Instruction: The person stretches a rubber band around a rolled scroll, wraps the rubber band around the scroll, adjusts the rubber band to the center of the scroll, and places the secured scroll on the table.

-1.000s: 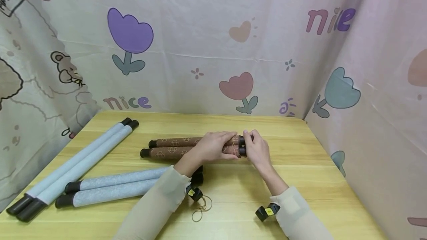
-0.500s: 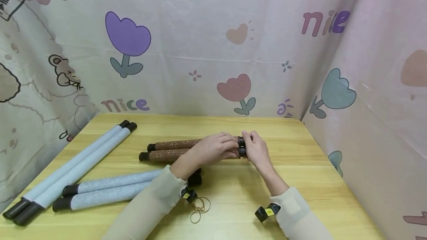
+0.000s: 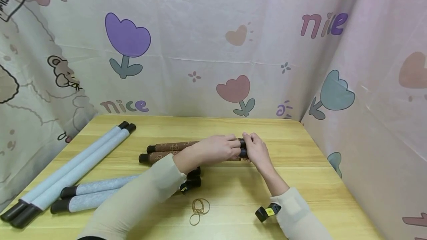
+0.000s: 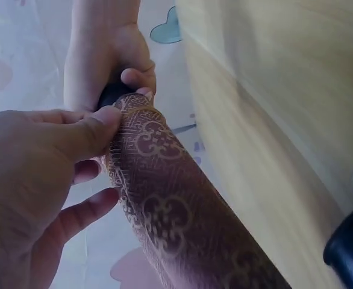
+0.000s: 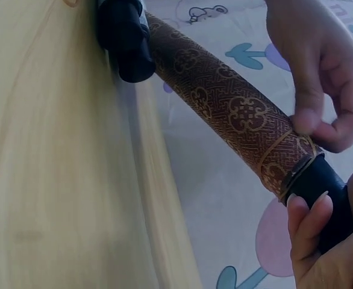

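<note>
Pinching the thin rubber band (image 5: 276,149) with the thumb and a finger, your left hand (image 3: 216,150) was at the right part of the brown rolls (image 3: 175,146), just short of their black end caps (image 3: 243,153). Your right hand (image 3: 258,153) had its fingers curled round those caps. The brown rolls lay side by side over the far middle of the table (image 3: 240,214), their long axis running roughly left to right, so the band crossed that axis and the caps were just to the right of your left fingers. Your left hand was the nearer to the band, with your right just beyond it on the same line. You could not tell whether the band circled one roll or both. Your left forearm passed over the near pair of pale blue rolls (image 3: 96,187); another pale blue pair (image 3: 83,164) slanted along the left side, and loose rubber bands (image 3: 199,214) lay nearer to you.
</note>
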Demonstrator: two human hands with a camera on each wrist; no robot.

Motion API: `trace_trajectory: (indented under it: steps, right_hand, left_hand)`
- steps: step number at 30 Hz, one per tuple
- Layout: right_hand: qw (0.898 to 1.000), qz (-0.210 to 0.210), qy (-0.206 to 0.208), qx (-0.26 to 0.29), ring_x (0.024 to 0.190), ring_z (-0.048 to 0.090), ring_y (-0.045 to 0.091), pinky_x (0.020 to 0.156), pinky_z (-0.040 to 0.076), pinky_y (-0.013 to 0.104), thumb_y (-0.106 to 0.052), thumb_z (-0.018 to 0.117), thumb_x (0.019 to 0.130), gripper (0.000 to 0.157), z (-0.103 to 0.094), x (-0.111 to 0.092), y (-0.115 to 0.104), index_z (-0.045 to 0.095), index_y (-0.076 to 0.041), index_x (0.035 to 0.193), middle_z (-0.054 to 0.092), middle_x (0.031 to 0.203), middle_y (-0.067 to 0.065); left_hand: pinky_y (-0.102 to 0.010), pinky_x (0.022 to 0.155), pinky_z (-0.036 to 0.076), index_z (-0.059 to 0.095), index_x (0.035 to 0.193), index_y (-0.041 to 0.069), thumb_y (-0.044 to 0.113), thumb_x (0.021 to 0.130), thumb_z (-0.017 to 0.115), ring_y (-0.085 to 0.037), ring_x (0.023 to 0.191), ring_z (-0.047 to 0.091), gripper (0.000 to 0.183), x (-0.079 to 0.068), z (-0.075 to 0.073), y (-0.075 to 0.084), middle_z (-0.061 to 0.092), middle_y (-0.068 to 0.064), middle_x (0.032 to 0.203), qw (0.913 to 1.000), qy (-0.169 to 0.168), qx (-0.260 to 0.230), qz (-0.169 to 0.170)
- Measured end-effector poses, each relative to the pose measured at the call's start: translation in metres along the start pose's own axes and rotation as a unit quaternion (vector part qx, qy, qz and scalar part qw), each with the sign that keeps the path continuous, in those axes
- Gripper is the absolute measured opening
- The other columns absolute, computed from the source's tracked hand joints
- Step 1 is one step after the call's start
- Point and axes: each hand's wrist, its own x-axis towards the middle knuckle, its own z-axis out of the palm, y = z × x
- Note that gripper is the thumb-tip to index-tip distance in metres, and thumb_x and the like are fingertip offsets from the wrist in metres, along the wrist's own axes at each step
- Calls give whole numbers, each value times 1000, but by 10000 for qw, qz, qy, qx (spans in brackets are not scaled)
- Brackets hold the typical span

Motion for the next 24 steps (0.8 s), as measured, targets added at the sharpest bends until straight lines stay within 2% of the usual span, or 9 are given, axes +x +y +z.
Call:
trace_trajectory:
  steps: [3,7,10,13,18,21,24]
  right_hand:
    - [10000,74,17,34,49,60,30,46,53,45,-48,46,101,48,-3,3,2,55,-3,89,59,72,16]
    - [9999,144,13,66,49,60,31,46,53,46,-49,46,100,48,-7,6,2,55,-3,87,58,71,16]
    - [9999,151,7,51,48,60,31,46,52,46,-48,47,100,48,-8,6,2,54,-4,85,58,69,15]
    - [9998,195,29,39,47,58,28,43,51,40,-47,47,100,47,-8,6,2,54,-4,85,58,69,15]
    - [9996,249,94,-57,44,55,22,39,46,30,-47,47,100,46,-10,6,3,54,-4,85,57,70,14]
    - [9996,270,61,-102,44,54,21,40,46,29,-48,46,100,47,-11,6,3,54,-4,86,57,71,15]
    - [9996,253,33,-104,44,54,20,41,48,31,-49,46,100,47,-12,7,1,54,-4,86,58,72,15]
  left_hand:
    - [-28,99,42,61,119,17,22,100,55,-16,113,54,20,-2,-3,2,61,3,122,9982,-433,331,230]
    - [-28,96,46,59,117,20,16,97,58,-16,111,56,20,-9,-5,6,62,6,123,9958,-698,503,324]
    - [-25,85,51,61,115,22,19,98,57,-15,105,59,18,-10,-4,13,64,8,117,9946,-679,686,379]
    - [-23,81,52,63,115,23,21,99,55,-12,106,59,19,-8,-2,23,64,8,114,9928,-642,966,303]
    - [-18,63,51,69,102,27,24,98,56,-8,93,58,14,0,6,37,62,11,104,9878,-531,1434,305]
    - [-18,55,46,70,94,31,27,97,57,-7,85,56,14,2,6,40,60,12,99,9849,-524,1608,356]
    - [-20,53,47,71,90,31,27,97,58,-8,84,58,15,1,4,39,61,12,95,9850,-377,1680,139]
